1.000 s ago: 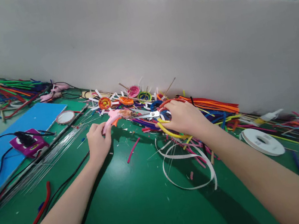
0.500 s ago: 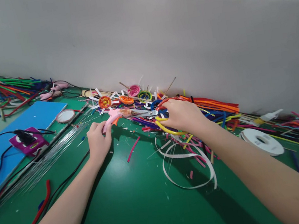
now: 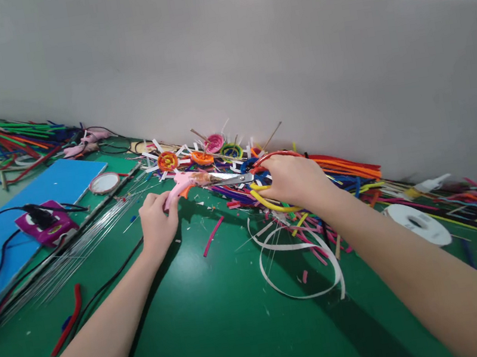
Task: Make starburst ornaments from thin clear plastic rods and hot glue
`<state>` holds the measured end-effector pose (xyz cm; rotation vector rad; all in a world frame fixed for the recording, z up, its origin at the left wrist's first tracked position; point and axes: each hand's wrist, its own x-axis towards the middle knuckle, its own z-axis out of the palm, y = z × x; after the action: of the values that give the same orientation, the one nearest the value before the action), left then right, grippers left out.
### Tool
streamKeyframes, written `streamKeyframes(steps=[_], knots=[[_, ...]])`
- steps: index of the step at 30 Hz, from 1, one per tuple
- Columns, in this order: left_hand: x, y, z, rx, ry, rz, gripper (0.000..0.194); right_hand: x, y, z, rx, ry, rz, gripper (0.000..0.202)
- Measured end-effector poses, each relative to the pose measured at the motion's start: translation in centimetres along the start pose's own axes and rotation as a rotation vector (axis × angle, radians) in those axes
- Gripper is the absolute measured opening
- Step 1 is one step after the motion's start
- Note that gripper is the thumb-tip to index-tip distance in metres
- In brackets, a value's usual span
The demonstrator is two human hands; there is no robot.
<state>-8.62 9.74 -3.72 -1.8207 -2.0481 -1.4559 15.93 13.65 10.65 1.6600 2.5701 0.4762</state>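
Note:
My left hand point(image 3: 157, 222) is closed round the handle of a pink glue gun point(image 3: 182, 181), whose browned nozzle end points right. My right hand point(image 3: 293, 180) grips a pair of scissors point(image 3: 238, 178) with red and yellow handles. The scissor blades point left and their tips reach the glue gun's nozzle; whether they touch it is hard to tell. Just behind the tools lie small round coiled pieces, among them an orange and red one point(image 3: 167, 161) with white strips and a pink one point(image 3: 213, 143).
A loop of white ribbon point(image 3: 302, 297) and a white spool point(image 3: 415, 225) lie to the right. At the left are a blue board point(image 3: 56, 186), a purple power socket point(image 3: 49, 225), cables and thin wires. Colourful strips line the grey partition point(image 3: 220, 61).
The scissors and my right hand have shifted slightly to the right. My left hand stays almost where it was, still holding the glue gun.

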Motion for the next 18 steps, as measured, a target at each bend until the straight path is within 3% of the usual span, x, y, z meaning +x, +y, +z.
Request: streamKeyframes(steps=[18], knots=[[-0.04, 0.08, -0.08, 0.005, -0.007, -0.026, 0.029, -0.47, -0.12, -0.56, -0.08, -0.087, 0.033, 0.032]])
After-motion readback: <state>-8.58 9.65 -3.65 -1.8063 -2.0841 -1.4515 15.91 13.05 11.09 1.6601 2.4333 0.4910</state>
